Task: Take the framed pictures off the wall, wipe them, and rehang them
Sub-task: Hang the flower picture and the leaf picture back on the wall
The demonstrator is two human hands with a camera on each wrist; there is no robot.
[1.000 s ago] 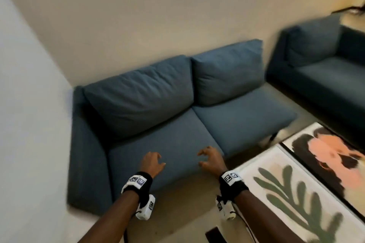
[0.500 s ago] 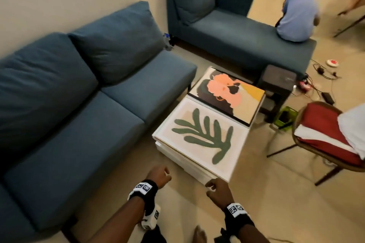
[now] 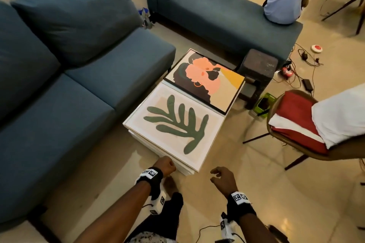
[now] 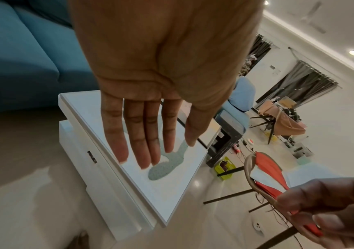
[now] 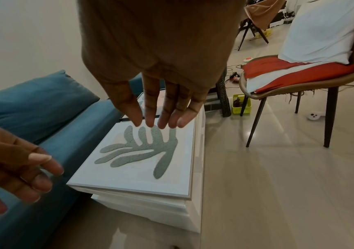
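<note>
1. Left hand (image 3: 165, 165) hung just short of the near-left corner of the white coffee table (image 3: 178, 167), empty. The left wrist view showed its fingers (image 4: 144, 134) straight and relaxed, touching nothing.
2. Leaf picture (image 3: 175, 122) lay flat on the near half of the table, ahead of both hands. Its near corner was closest to the left hand, so that hand was nearer, though still apart from the frame.
3. Long axis: cannot tell for sure through the wide lens. The leaf's stem end pointed toward the hands and its fronds fanned toward the blue sofa (image 3: 59, 92).
4. Portrait picture (image 3: 205, 81) lay flat on the far half of the table, edge to edge with the leaf picture, out of immediate reach.
5. Right hand (image 3: 223, 180) hovered off the table's near-right corner over the floor, empty, fingers loosely curled and parted.
6. My read: the next move is a two-hand lift of the leaf picture by its side edges.
</note>
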